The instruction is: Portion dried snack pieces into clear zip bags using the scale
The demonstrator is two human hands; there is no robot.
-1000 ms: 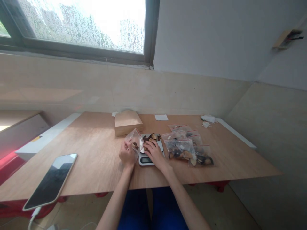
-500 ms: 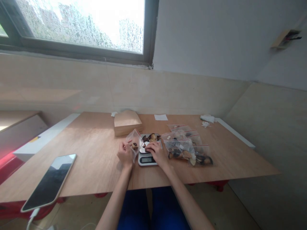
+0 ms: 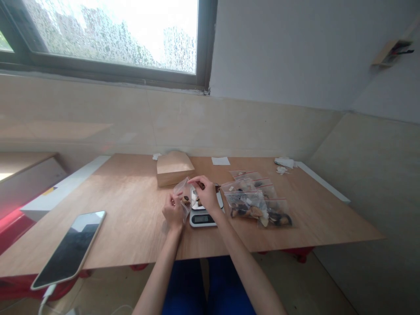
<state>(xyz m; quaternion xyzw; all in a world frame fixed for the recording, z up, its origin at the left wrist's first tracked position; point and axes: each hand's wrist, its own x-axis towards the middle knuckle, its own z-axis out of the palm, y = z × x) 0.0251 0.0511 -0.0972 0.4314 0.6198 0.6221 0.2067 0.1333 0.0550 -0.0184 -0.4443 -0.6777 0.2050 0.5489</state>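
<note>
Now that it's risen, I see the right hand (image 3: 207, 193) narrowed (holding what, I can't tell) above the scale (image 3: 201, 220); left of the scale, the left hand (image 3: 173, 211) grips a clear bag (image 3: 184, 187), brown pieces (image 3: 186, 200) inside.

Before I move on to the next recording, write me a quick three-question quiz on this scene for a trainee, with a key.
1. Which hand holds the clear bag just left of the scale?
2. True or false: a white cable is plugged into the phone.
3. What lies on the table to the right of the scale?
A) a knife
B) filled bags
C) a bowl

Key:
1. The left hand.
2. True.
3. B.
</note>
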